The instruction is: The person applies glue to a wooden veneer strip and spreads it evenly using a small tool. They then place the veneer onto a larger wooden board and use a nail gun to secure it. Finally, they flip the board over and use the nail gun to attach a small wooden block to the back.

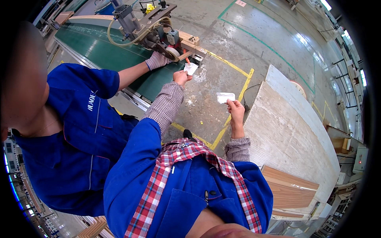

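My left hand (181, 77) reaches forward in a checked sleeve, its fingers closed on a small white sheet (191, 69), paper or thin plastic. That sheet is just below the front of a taping machine head (166, 37) with a pale roll (172, 54), close to an orange part (187, 58). Out to the right, my right hand (237, 113) pinches a second white sheet (225, 97), which looks folded, above the floor. A co-worker's hand in a pale glove (158, 60) rests against the machine beside the roll.
The co-worker in blue (79, 135) stands close at my left. A green conveyor belt (95, 41) runs behind the machine. To my right is a large worn board-topped table (289, 131), bearing wood-grain panels (289, 188). Yellow tape (244, 85) marks the littered floor.
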